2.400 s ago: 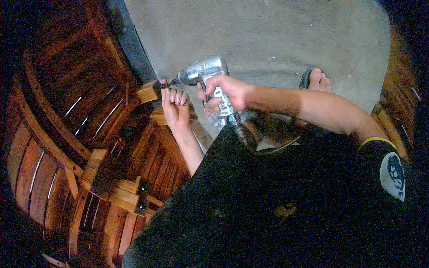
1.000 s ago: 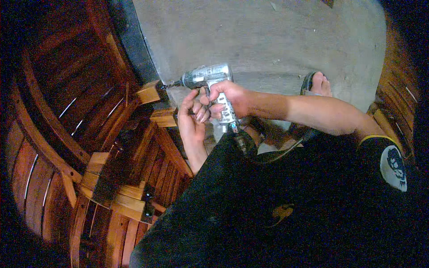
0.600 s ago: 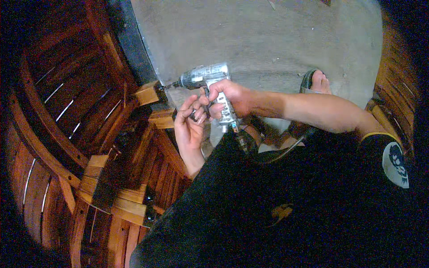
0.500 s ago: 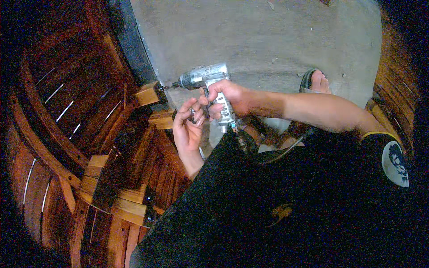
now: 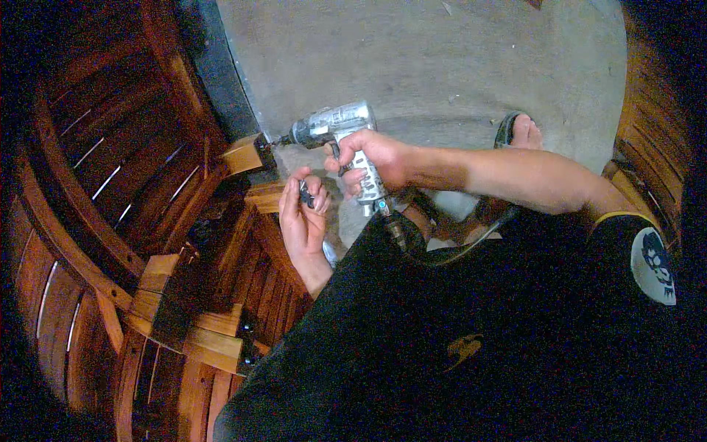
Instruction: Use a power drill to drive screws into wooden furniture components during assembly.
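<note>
My right hand [image 5: 377,158] is wrapped round the handle of a silver pistol-shaped air driver [image 5: 337,122], with a finger at its trigger. The driver points left, and its bit tip is at the dark end of a wooden leg [image 5: 243,156]; whether they touch is hard to tell. Just below the driver, my left hand [image 5: 302,228] is palm up, fingers curled over a few small dark metal pieces [image 5: 306,196], too small to name for certain. An air hose [image 5: 464,255] leads from the handle's base toward the right, across my dark shirt.
Slatted brown wooden furniture [image 5: 110,177] fills the left side, with further square leg ends [image 5: 215,345] lower down. More slatted wood [image 5: 661,110] stands at the far right. Grey floor [image 5: 420,59] lies ahead, with my sandalled foot [image 5: 524,131] on it.
My left hand has drawn down and left, away from the driver's handle, its fingers curling closer round the metal pieces. The driver has shifted slightly left and up in my right hand.
</note>
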A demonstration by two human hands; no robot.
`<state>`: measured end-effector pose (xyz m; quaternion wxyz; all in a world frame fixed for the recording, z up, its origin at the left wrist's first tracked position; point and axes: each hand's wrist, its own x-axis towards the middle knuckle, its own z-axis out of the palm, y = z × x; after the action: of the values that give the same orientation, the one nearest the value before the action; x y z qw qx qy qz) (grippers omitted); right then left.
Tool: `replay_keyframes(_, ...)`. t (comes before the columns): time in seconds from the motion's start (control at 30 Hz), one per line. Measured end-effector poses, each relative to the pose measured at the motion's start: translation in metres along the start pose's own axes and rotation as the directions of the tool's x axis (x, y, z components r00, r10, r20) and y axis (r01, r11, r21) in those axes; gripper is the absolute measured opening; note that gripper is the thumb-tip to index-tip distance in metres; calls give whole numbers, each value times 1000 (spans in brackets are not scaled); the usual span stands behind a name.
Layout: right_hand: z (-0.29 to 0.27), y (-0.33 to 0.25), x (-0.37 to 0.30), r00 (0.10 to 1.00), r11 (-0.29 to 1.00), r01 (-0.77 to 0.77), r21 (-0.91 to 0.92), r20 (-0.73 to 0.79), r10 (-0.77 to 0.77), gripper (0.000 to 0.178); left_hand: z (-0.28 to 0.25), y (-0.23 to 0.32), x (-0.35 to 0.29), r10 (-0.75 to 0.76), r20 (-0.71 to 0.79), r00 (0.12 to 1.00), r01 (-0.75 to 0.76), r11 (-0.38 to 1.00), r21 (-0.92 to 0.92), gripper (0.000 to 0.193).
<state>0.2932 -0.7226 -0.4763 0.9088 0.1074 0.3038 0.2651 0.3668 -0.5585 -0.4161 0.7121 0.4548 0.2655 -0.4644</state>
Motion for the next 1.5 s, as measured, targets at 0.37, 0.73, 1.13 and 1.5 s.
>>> replay_keyframes(0.37, 2, 0, -2, 999, 999, 26, -31, 47, -25, 19, -5, 0, 2, 44, 61, 997, -45, 999, 15, 22)
replay_keyframes(0.73, 2, 0, 0, 1000, 999, -19, 27, 18, 18, 21, 3, 3, 2, 74, -127, 989, -63, 995, 83, 35)
replay_keyframes(1.13, 4, -1, -1, 1000, 1000, 11, -29, 11, -11, 22, -8, 3, 1, 137, -5, 991, -136, 990, 43, 30)
replay_keyframes(1.5, 2, 2, 4, 1000, 1000, 20, -6, -14, -20, 22, -29, 4, 14, 14, -175, 984, -37, 992, -124, 19)
